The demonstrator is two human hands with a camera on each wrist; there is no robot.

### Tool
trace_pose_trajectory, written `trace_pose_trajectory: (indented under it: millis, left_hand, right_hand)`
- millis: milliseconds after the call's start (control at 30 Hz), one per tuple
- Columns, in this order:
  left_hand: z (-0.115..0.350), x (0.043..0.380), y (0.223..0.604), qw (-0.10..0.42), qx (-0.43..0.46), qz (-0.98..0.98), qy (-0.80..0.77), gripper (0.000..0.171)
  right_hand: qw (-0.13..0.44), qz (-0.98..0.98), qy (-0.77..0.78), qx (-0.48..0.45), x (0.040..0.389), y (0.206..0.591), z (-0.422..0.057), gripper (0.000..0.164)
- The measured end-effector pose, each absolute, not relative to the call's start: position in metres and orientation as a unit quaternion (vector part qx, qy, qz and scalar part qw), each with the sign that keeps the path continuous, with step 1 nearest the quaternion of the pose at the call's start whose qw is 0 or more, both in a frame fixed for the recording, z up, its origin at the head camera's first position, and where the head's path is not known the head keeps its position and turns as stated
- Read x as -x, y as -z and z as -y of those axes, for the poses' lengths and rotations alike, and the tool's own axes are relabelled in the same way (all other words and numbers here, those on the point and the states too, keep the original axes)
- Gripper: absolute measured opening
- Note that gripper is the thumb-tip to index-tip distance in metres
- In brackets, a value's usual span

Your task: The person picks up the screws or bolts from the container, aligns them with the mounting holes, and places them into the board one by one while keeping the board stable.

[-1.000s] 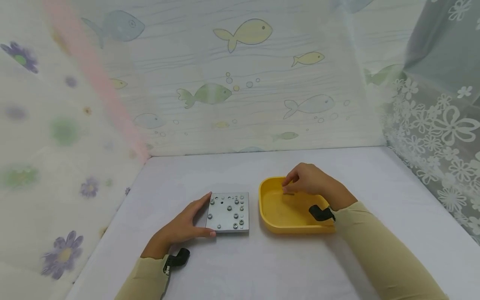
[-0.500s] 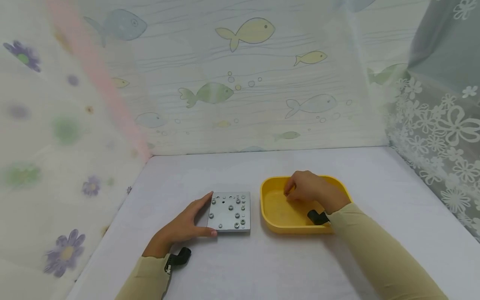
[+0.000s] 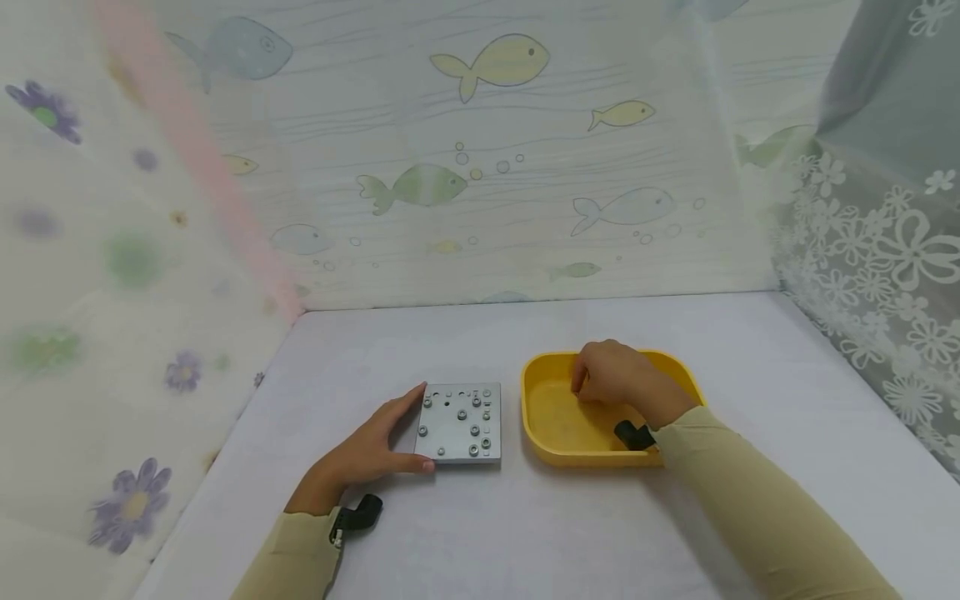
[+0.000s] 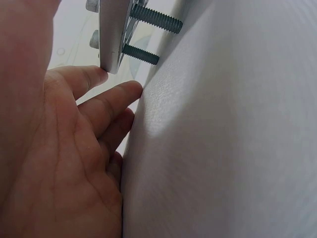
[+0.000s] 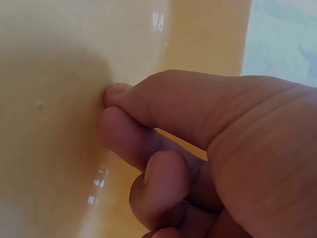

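Observation:
In the head view my left hand [image 3: 369,447] holds a silver metal plate [image 3: 448,423] at its left side, with the thumb at the near edge and a finger at the far corner. Several screws [image 3: 462,415] stand in the plate. The left wrist view shows a threaded screw shaft [image 4: 156,19] sticking out below it toward the table. My right hand [image 3: 618,379] reaches into a yellow tray [image 3: 545,454]. Up close in the right wrist view, its thumb and index fingertips meet low in the tray, other fingers curled. Whether something small lies between those tips is hidden.
A white cloth-covered table [image 3: 480,533] lies under both things. Fish-patterned cloth [image 3: 525,233] rises behind it, with flowered fabric at the left and lace [image 3: 892,275] at the right. The tray stands just right of the plate, with a narrow gap between them.
My right hand has gone lower into the tray, its fingers now more curled. A thin dark piece seen by its fingertips one second ago is out of sight. The left hand and plate stay put.

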State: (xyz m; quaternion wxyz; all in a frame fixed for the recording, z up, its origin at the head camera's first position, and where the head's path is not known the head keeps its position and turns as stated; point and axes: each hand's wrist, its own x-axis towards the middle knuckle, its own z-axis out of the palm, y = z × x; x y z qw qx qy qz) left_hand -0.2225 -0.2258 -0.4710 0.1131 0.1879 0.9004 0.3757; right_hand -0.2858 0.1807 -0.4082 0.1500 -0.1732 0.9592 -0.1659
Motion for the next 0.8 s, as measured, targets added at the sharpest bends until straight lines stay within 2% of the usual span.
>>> trace_pose_trajectory:
  millis: [533,800]
  left_hand:
    - [0.228,0.222,0.472,0.12,-0.178,-0.903,-0.372,0.122]
    - [0.227,0.222,0.471,0.119,-0.177,-0.905,-0.368,0.122]
  right_hand:
    - [0.141,-0.961,0.164,0.174,0.288,0.414,-0.182,0.006]
    - [0.172,-0.95,0.192,0.175,0.291,0.417,-0.182,0.006]
